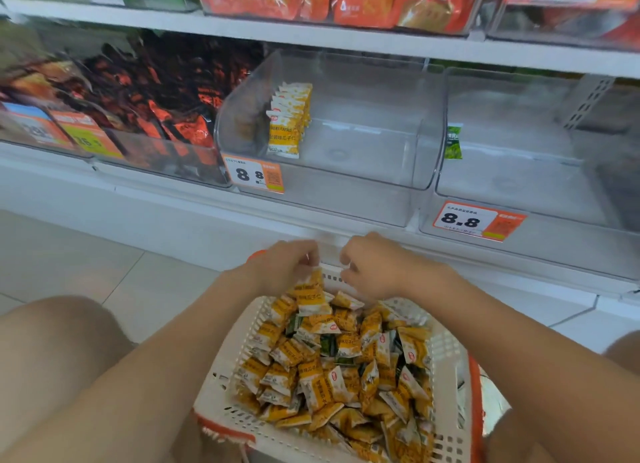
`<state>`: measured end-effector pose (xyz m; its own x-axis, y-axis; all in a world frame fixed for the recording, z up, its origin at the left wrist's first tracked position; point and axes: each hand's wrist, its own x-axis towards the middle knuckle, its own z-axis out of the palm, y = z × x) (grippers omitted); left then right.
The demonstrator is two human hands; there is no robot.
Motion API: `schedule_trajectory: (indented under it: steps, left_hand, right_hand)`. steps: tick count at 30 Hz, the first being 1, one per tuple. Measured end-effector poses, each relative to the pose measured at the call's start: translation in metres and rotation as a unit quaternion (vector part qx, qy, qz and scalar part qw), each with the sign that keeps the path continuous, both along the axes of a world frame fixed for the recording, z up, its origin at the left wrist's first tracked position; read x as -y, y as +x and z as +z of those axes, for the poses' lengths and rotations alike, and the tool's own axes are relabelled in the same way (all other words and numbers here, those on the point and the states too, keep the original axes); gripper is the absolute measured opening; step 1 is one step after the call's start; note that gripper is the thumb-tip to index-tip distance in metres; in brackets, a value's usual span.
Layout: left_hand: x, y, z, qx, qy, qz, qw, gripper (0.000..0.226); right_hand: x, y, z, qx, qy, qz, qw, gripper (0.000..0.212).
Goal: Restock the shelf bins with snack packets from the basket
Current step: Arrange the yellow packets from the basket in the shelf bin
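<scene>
Shelf bins, two clear ones, are sitting side by side on the middle shelf. The left bin (363, 140) is holding a short row of yellow packets (289, 123) against its left wall (overlapping too tightly to count), and the right bin (519, 172) is holding one green packet (453, 142). The white basket (446, 358) below is brimming with dozens of snack packets (332, 369). The left hand (284, 267) is pinching the held packet (311, 289) by its top, grip closed. The right hand (375, 268) is hovering just beside it, fingers curled; I cannot tell whether its grip holds anything.
</scene>
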<state>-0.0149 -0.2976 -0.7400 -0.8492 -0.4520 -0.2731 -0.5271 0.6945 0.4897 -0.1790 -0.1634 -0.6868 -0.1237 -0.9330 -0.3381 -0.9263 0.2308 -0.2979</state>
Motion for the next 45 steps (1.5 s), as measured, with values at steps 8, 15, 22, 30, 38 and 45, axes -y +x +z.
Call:
schedule_trajectory:
  steps: [8,15,22,30,38,45]
  left_hand:
    - [-0.013,0.005,0.093,-0.282,0.19,0.1,0.935,0.013]
    - [-0.017,0.008,0.111,-0.296,0.273,0.176,0.898,0.048]
    - [0.007,0.006,0.117,-0.317,0.126,0.175,0.924,0.034]
    - [0.058,0.002,0.111,-0.071,-0.322,0.082,0.94,0.041]
    - [0.071,-0.006,0.132,0.037,-0.362,0.026,0.931,0.042]
    - [0.08,-0.008,0.127,0.017,-0.35,0.03,0.936,0.045]
  right_hand:
    - [-0.006,0.007,0.019,0.294,-0.177,-0.178,0.922,0.033]
    - [-0.009,0.009,0.032,0.384,-0.246,-0.256,0.853,0.012]
    - [0.012,0.016,0.054,0.332,-0.371,-0.216,0.84,0.013]
    - [0.086,-0.017,0.073,0.212,-0.447,-0.242,0.835,0.017]
    - [0.212,-0.047,0.037,0.241,-0.229,-0.278,0.901,0.034]
    - [0.255,-0.037,0.034,0.247,-0.17,-0.315,0.901,0.044]
